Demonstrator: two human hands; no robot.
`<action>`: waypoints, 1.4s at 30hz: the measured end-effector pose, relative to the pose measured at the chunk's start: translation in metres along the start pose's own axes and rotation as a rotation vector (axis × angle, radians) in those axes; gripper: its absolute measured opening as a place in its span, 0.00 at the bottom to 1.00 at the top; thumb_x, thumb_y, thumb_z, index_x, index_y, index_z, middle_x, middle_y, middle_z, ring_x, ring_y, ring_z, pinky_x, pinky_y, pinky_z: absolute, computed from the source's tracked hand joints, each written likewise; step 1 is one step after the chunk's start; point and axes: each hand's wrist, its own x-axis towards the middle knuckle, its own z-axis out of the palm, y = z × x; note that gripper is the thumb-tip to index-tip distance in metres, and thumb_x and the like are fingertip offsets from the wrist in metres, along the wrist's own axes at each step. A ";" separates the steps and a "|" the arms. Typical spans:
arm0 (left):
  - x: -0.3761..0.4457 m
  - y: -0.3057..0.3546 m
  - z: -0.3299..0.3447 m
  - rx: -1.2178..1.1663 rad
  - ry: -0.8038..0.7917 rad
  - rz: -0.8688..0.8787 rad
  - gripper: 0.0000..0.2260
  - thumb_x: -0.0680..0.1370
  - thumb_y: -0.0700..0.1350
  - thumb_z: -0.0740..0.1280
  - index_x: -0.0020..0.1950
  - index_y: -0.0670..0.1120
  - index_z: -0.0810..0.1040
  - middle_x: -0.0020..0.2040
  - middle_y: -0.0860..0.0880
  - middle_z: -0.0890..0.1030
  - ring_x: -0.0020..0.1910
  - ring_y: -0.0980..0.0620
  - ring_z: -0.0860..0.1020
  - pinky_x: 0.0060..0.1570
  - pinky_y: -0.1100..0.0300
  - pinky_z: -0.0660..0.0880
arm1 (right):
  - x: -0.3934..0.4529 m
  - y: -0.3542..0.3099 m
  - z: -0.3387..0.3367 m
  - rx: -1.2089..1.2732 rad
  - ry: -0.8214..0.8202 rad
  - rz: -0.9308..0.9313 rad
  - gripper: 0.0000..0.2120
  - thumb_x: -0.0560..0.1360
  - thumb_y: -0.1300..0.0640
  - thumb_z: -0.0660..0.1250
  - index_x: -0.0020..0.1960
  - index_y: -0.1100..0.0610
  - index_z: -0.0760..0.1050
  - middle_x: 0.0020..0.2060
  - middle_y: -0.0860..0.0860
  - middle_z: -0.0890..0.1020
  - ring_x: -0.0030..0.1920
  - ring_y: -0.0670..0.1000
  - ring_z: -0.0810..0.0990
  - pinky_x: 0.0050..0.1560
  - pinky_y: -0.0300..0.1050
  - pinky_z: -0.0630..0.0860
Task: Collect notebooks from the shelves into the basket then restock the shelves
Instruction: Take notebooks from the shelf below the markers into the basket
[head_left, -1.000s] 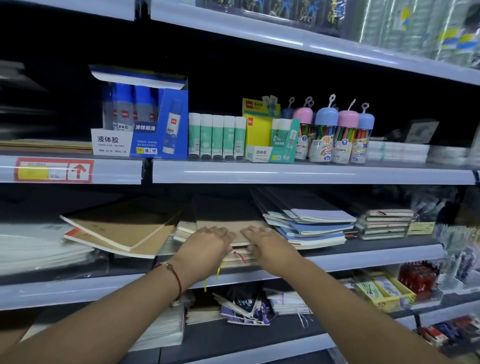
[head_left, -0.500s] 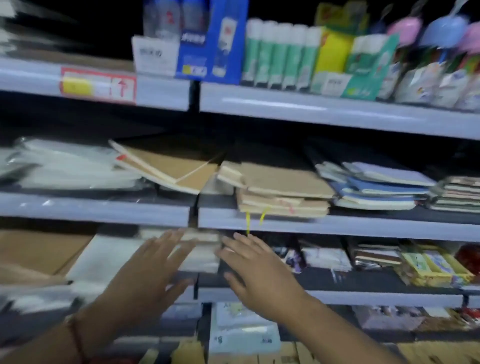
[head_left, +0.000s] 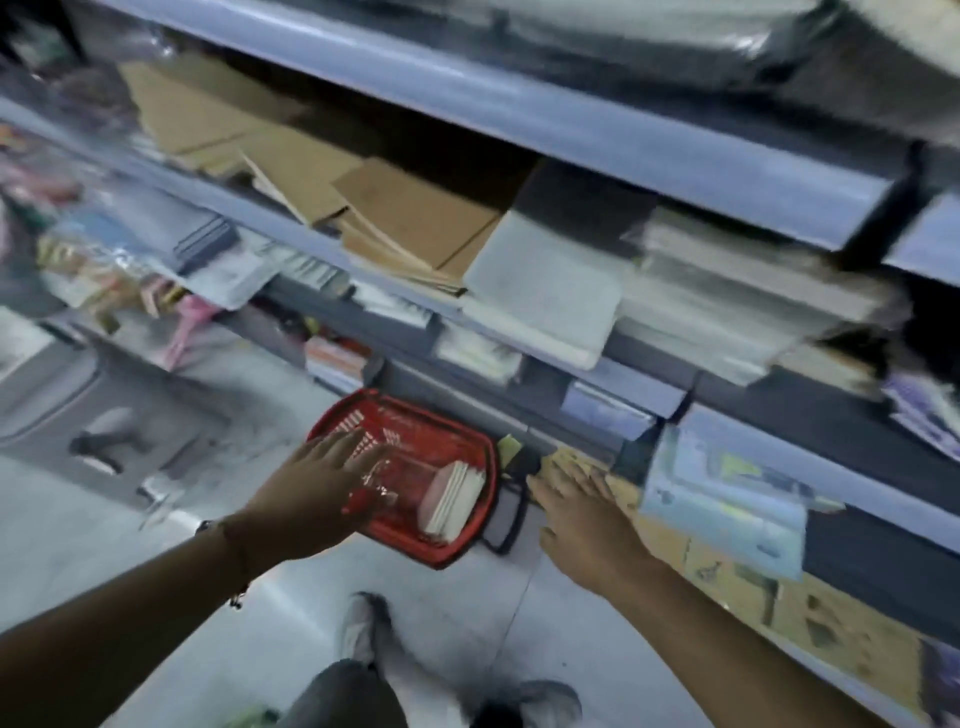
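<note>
A red basket (head_left: 470, 543) sits on the floor at the foot of the shelves, with a few pale notebooks (head_left: 451, 498) standing on edge inside it. My left hand (head_left: 317, 493) hovers over the basket's left side, fingers spread and holding nothing. My right hand (head_left: 582, 512) reaches down just right of the basket, fingers straight and empty. Brown kraft notebooks (head_left: 410, 218) lie in loose stacks on a shelf higher up. The whole view is blurred by motion.
Grey shelf edges (head_left: 597, 140) run diagonally across the view. White wrapped paper packs (head_left: 550, 291) overhang the shelf beside the kraft notebooks. Coloured stationery fills the lower shelves at left. My shoes (head_left: 363, 623) stand on the pale tiled floor.
My view has swung from the notebook shelf down to the floor. Both hands left the stack of kraft notebooks and dropped, empty, toward the red basket.
</note>
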 end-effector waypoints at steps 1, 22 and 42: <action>-0.004 -0.013 0.005 -0.013 -0.019 0.009 0.35 0.79 0.68 0.45 0.66 0.47 0.78 0.61 0.39 0.81 0.57 0.38 0.81 0.53 0.44 0.79 | 0.007 -0.011 0.008 0.006 -0.024 0.012 0.30 0.83 0.51 0.55 0.80 0.50 0.47 0.80 0.53 0.46 0.79 0.56 0.42 0.77 0.53 0.39; 0.126 -0.174 0.076 0.060 -0.215 0.669 0.31 0.73 0.61 0.61 0.73 0.53 0.59 0.68 0.37 0.74 0.63 0.35 0.76 0.61 0.40 0.75 | 0.139 -0.175 0.110 0.379 0.027 0.552 0.30 0.81 0.52 0.58 0.79 0.53 0.50 0.79 0.57 0.50 0.78 0.61 0.49 0.78 0.59 0.47; 0.262 -0.096 0.169 0.489 -0.439 1.255 0.30 0.80 0.59 0.58 0.80 0.53 0.54 0.80 0.44 0.55 0.78 0.43 0.56 0.75 0.49 0.55 | 0.234 -0.246 0.206 1.140 0.346 1.427 0.36 0.77 0.42 0.63 0.79 0.47 0.51 0.78 0.54 0.59 0.75 0.60 0.60 0.75 0.58 0.58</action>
